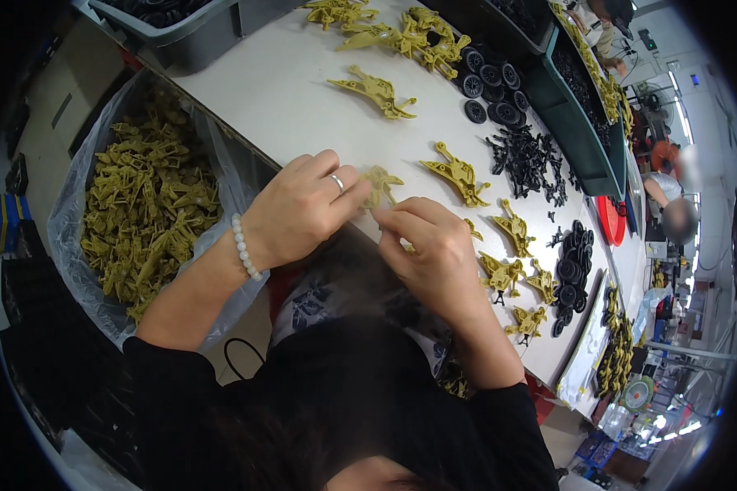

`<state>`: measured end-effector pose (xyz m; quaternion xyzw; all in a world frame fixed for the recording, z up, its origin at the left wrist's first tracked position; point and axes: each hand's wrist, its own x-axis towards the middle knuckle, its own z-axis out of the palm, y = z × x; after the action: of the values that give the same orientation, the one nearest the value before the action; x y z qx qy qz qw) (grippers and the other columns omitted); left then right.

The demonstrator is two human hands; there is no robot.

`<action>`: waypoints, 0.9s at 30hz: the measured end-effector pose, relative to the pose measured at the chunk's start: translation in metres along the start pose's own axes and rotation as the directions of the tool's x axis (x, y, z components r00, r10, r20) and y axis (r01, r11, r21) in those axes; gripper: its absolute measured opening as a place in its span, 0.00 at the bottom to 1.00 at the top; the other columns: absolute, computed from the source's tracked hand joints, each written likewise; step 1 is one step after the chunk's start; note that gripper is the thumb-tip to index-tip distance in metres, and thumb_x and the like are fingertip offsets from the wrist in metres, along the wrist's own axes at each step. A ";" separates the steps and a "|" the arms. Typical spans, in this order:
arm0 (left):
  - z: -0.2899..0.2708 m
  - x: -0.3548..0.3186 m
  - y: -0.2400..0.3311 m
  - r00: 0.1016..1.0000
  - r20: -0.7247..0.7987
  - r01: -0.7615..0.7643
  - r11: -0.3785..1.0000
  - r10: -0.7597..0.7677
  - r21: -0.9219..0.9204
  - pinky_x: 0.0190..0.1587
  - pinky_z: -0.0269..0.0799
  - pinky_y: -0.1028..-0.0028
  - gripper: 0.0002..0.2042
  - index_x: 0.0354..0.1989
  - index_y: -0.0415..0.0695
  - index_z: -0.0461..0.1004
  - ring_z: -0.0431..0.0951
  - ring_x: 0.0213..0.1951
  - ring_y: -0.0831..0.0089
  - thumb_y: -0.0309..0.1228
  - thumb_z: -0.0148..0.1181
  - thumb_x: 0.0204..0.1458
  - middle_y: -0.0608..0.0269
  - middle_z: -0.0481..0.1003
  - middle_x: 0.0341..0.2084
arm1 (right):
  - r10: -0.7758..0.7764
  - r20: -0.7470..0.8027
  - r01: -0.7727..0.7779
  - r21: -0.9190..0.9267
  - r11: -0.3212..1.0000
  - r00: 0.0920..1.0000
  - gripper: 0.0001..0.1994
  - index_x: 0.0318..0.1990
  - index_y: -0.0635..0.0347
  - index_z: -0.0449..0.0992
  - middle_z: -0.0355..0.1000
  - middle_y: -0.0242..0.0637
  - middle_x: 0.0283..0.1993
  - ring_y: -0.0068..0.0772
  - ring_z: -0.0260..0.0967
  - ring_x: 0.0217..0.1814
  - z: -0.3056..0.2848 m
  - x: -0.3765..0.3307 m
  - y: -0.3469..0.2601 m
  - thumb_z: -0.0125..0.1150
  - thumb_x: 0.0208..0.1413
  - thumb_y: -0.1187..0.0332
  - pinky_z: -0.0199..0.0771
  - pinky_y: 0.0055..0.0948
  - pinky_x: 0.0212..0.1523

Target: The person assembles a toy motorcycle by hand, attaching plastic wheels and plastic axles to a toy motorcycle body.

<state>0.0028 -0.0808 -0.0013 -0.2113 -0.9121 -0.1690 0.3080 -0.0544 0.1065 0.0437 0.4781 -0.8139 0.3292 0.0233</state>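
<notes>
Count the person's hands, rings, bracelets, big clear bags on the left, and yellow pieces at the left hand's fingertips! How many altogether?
Hands (left hand, right hand): 2
Silver ring: 1
Beaded bracelet: 1
Big clear bag: 1
Yellow piece at the left fingertips: 1
Total: 6

"What's over on the right?"
"A red basin (608,224), a round fan (637,394) and, farther off, a co-worker (665,186) in light clothing. A strip light (680,106) glows."
"And left?"
"A blue-and-yellow thing (8,222), hard to make out; nearer, a looped black cable (227,353)."
</notes>
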 end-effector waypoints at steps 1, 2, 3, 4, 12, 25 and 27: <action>0.000 0.001 0.000 1.000 0.017 0.004 1.000 -0.004 0.003 0.33 0.69 0.72 0.11 0.34 0.39 0.74 0.70 0.34 0.67 0.29 0.61 0.41 0.63 0.69 0.28 | 0.011 0.011 -0.011 0.009 1.000 1.000 0.09 0.35 0.66 0.79 0.75 0.41 0.30 0.39 0.74 0.29 0.000 0.000 0.000 0.61 0.43 0.81 0.74 0.30 0.31; 0.000 0.002 0.001 0.999 0.034 0.006 1.000 -0.006 0.005 0.32 0.70 0.72 0.11 0.33 0.40 0.73 0.70 0.34 0.67 0.29 0.62 0.41 0.63 0.69 0.27 | 0.011 0.011 -0.011 0.006 1.000 1.000 0.09 0.35 0.66 0.79 0.75 0.41 0.30 0.39 0.74 0.29 0.000 0.000 0.000 0.61 0.43 0.81 0.74 0.30 0.31; -0.002 0.002 0.001 0.999 0.033 0.008 1.000 -0.008 0.007 0.32 0.70 0.72 0.11 0.33 0.40 0.73 0.70 0.34 0.67 0.29 0.62 0.41 0.63 0.69 0.27 | 0.073 0.012 -0.074 0.073 0.995 0.997 0.08 0.34 0.65 0.79 0.73 0.41 0.29 0.41 0.72 0.30 0.003 -0.001 0.001 0.61 0.44 0.79 0.73 0.33 0.31; -0.003 0.003 0.001 0.999 0.037 0.016 1.000 -0.015 -0.019 0.33 0.70 0.72 0.10 0.33 0.39 0.73 0.70 0.34 0.66 0.29 0.62 0.42 0.62 0.69 0.27 | 0.136 0.018 -0.137 0.140 0.981 0.991 0.07 0.34 0.63 0.79 0.72 0.40 0.28 0.44 0.71 0.31 0.004 -0.001 0.002 0.60 0.44 0.77 0.72 0.37 0.32; -0.003 0.007 0.005 0.999 0.026 0.049 0.995 -0.046 -0.092 0.33 0.71 0.69 0.15 0.37 0.34 0.75 0.70 0.31 0.63 0.24 0.67 0.38 0.60 0.69 0.28 | 0.312 0.098 -0.327 0.266 0.907 0.945 0.08 0.37 0.70 0.78 0.75 0.37 0.28 0.22 0.73 0.28 -0.004 0.001 0.009 0.58 0.49 0.80 0.73 0.21 0.29; -0.001 0.003 0.010 0.998 0.043 0.053 0.998 -0.052 -0.037 0.34 0.71 0.70 0.11 0.34 0.34 0.73 0.70 0.33 0.63 0.25 0.60 0.41 0.58 0.69 0.28 | 0.252 0.028 -0.253 0.140 0.957 0.967 0.07 0.35 0.64 0.79 0.74 0.43 0.28 0.45 0.73 0.29 0.000 0.000 0.002 0.61 0.48 0.75 0.73 0.35 0.32; -0.002 0.004 0.011 0.997 0.045 0.060 0.996 -0.057 -0.061 0.33 0.70 0.68 0.15 0.37 0.32 0.75 0.70 0.31 0.62 0.23 0.66 0.39 0.58 0.69 0.27 | 0.225 0.040 -0.228 0.139 0.964 0.974 0.07 0.35 0.64 0.79 0.74 0.43 0.28 0.46 0.73 0.30 0.002 0.001 0.003 0.60 0.48 0.75 0.73 0.36 0.32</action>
<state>0.0066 -0.0709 0.0043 -0.1978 -0.9186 -0.2016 0.2763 -0.0566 0.1058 0.0413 0.3863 -0.8378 0.3814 -0.0582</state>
